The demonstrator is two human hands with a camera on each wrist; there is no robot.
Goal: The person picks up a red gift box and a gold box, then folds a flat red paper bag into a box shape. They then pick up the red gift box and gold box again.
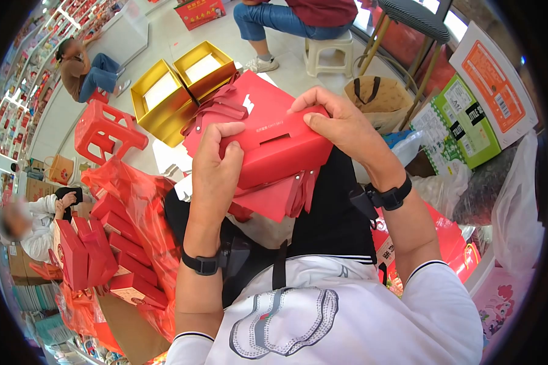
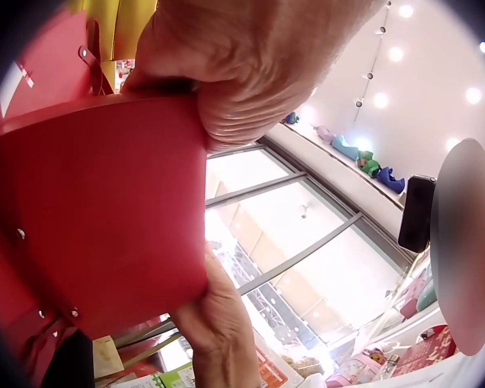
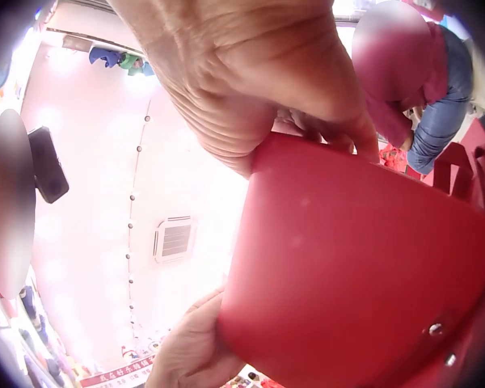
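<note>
Over the lap, both hands hold a red gift box point(image 1: 280, 163) with a slot and small pale print on its top panel. My left hand point(image 1: 216, 170) grips its left end, thumb and index finger bent over the top edge. At the opposite end, my right hand point(image 1: 342, 125) pinches the far corner, its thumb lying on the panel. A smooth red side of the box fills much of the right wrist view, with metal snaps point(image 3: 436, 330) low on the right. Red straps point(image 1: 298, 193) with snaps hang below the box, and more flat red pieces point(image 1: 225, 109) lie behind it.
Two gold trays point(image 1: 159, 91) stand beyond the lap, near a red plastic stool point(image 1: 106, 131). At left, several red boxes point(image 1: 128, 261) sit on red plastic film. A paper bag point(image 1: 380, 100) and a green carton point(image 1: 463, 118) are at right. Other people sit nearby.
</note>
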